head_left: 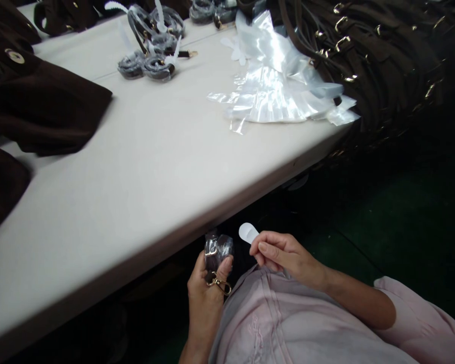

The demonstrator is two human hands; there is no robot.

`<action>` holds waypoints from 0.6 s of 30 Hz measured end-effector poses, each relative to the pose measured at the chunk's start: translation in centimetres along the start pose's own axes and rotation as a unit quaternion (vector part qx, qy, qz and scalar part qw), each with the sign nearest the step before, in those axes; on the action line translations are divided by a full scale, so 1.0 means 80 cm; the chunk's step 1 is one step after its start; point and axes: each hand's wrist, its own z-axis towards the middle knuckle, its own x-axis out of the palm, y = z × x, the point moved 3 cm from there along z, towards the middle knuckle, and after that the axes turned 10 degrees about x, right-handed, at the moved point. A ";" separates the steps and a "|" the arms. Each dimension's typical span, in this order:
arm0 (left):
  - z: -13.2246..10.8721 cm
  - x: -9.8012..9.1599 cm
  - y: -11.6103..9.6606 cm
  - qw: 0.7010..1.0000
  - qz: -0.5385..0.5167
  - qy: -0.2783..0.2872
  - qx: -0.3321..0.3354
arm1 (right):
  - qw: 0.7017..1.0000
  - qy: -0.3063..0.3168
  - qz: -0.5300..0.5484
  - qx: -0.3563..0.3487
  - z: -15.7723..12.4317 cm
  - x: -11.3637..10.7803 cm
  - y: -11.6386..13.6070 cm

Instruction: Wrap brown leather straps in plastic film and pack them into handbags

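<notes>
My left hand (208, 290), just below the table's edge, is closed around a coiled dark strap (212, 259) wrapped in clear plastic. A gold swivel clasp (220, 284) hangs out of the wrap across my thumb, and a gold buckle shows through the film. To its right, my right hand (275, 251) pinches a white tag (247, 232) between thumb and fingers. The tag's rounded end sticks out toward the strap without touching it; the rest is hidden in the fingers.
On the white table (144, 151) lie wrapped strap coils (155, 65) with white tags. Clear plastic sleeves (276, 96) are fanned near the right edge, beside a pile of dark straps with gold buckles (379, 65). Dark brown bags (49, 101) stand at the left.
</notes>
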 end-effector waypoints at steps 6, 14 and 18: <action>0.002 0.013 -0.005 0.979 -0.202 -0.003 -0.025 | 0.988 0.062 0.122 0.063 0.009 0.020 0.002; -0.001 0.034 -0.003 0.979 -0.175 -0.102 -0.012 | 1.000 -0.018 -0.018 -0.018 0.023 0.021 -0.018; -0.006 0.027 -0.015 0.979 -0.008 -0.190 0.073 | 0.968 -0.137 -0.150 -0.144 0.025 0.017 -0.005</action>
